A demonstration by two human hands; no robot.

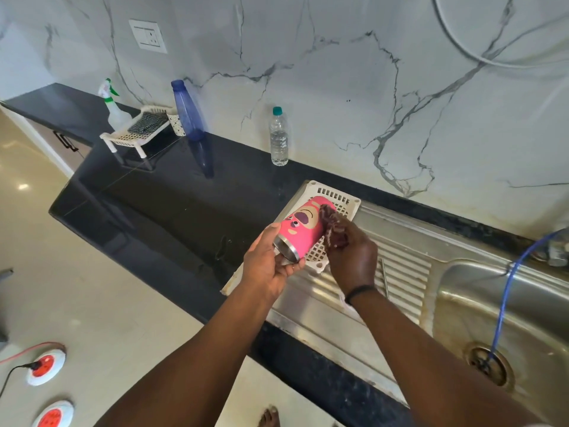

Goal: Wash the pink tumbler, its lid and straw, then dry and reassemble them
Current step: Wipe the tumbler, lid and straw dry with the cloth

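Forearms rise from the bottom edge over a pale tiled floor (101, 303) and a black tabletop (172, 192) under a marble wall. At frame centre, the left hand (268, 260) has its grip curled round the steel rim of the pink tumbler (303, 228), tilted above a white basket (335, 195). The right hand (351, 257) pinches a dark red cloth (331, 226) against the tumbler's side; the cloth hides its fingertips. At right lies a steel sink (498, 303), cut off by the frame edge.

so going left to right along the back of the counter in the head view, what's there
spray bottle → white rack holding a dark cloth → patterned cup → blue bottle → clear water bottle
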